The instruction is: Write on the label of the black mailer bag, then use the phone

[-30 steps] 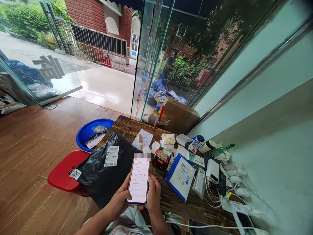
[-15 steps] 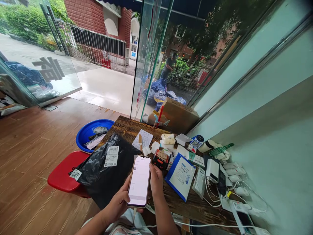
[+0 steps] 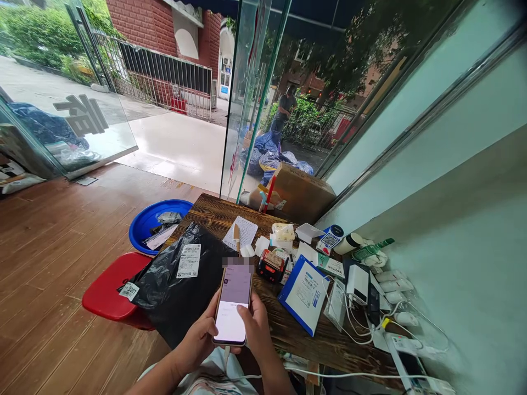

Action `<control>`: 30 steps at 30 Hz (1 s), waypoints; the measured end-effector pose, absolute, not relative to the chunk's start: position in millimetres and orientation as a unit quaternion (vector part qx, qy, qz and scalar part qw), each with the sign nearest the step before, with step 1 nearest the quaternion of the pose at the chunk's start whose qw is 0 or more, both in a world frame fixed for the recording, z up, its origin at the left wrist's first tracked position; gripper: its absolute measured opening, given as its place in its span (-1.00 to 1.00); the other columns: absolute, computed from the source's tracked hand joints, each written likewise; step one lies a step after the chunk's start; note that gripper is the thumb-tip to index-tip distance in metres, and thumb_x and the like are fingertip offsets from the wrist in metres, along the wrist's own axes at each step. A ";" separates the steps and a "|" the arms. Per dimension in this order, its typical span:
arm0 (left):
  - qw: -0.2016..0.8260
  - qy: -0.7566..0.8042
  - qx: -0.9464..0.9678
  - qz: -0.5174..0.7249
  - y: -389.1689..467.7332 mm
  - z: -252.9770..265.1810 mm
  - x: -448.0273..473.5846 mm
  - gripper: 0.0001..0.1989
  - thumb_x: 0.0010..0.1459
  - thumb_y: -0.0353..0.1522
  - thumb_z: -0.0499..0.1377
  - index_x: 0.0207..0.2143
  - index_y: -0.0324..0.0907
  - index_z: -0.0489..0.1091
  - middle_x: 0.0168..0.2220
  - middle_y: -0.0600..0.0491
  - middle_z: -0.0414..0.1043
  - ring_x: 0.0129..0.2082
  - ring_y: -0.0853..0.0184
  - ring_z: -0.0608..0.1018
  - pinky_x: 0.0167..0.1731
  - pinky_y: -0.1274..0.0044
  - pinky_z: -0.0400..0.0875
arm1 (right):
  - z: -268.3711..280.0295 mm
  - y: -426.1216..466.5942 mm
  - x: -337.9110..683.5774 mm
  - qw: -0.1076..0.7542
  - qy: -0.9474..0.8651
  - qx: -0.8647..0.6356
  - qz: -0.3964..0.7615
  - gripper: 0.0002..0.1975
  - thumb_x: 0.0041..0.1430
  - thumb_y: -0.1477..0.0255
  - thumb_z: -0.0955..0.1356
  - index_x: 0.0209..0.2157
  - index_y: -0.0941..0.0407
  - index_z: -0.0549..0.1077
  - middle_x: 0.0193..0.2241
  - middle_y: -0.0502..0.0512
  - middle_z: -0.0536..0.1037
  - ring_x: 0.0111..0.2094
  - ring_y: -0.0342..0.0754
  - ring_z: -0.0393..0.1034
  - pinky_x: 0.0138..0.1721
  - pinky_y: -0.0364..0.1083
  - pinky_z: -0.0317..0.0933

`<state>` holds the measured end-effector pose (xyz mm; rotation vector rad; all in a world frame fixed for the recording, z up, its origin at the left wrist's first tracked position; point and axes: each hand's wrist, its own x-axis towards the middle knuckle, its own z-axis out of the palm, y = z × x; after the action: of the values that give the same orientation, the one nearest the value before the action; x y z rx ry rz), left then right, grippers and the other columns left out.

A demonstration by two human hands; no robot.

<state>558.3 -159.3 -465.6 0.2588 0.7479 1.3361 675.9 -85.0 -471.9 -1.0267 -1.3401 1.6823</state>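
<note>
A smartphone (image 3: 231, 323) with a lit screen is held upright between my two hands, above my lap. My left hand (image 3: 201, 329) is closed round its left edge, thumb along the side. On the other edge, my right hand (image 3: 256, 323) grips it too, with the thumb over the screen. A white charging cable (image 3: 227, 354) runs from the phone's lower end. Left of the phone, a black plastic parcel bag (image 3: 177, 296) with white labels lies over the table edge. Just beyond the phone sits a red and black label printer (image 3: 272, 266).
The wooden table (image 3: 209, 211) bears a knife (image 3: 236, 236), a blue-edged envelope (image 3: 304, 293), a white power bank (image 3: 357, 286) and tangled cables. A red stool (image 3: 109, 291) and a blue basin (image 3: 138, 233) stand left. A cardboard box (image 3: 304, 189) is behind. Outside the glass, a person (image 3: 286, 107) stands.
My right thumb has moved down from the phone's upper edge onto the lower screen. The screen's upper part has darkened, with a white panel below. The phone sits slightly lower.
</note>
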 end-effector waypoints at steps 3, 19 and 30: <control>0.725 0.331 0.109 0.594 -158.7 -465.3 558.3 0.10 -0.36 -0.43 0.05 0.32 0.04 -0.29 0.24 -0.06 0.04 -0.04 0.03 0.36 -0.40 0.45 0.46 | -481.4 -92.5 676.4 0.363 -0.510 -0.400 0.670 -0.50 -0.04 0.18 0.39 -0.10 0.19 0.42 -0.29 0.19 0.58 -0.35 0.05 0.45 -0.39 -0.05 0.36; 0.720 0.326 0.107 0.603 -158.5 -464.0 560.0 0.13 -0.40 -0.46 0.05 0.30 0.09 -0.27 0.29 -0.02 -0.09 -0.07 0.05 0.42 -0.47 0.49 0.46 | -453.0 -88.6 688.2 0.358 -0.790 -0.404 0.290 -0.52 0.29 0.20 0.12 0.23 -0.12 0.15 0.27 0.17 0.00 0.26 0.23 -0.09 0.17 0.32 0.01; 0.733 0.308 0.119 0.595 -159.8 -462.3 560.0 0.10 -0.36 -0.42 0.06 0.32 0.02 -0.29 0.23 -0.10 0.04 -0.08 0.00 0.39 -0.43 0.40 0.48 | -457.4 -86.9 676.9 0.331 -0.514 -0.398 0.684 -0.38 0.09 0.04 0.27 0.07 0.16 0.27 -0.06 0.25 0.48 -0.07 0.14 0.38 -0.06 0.09 0.29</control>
<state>560.0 -159.8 -462.3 0.2625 0.6779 1.3084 676.9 -86.9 -457.4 -1.0394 -1.3436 1.7887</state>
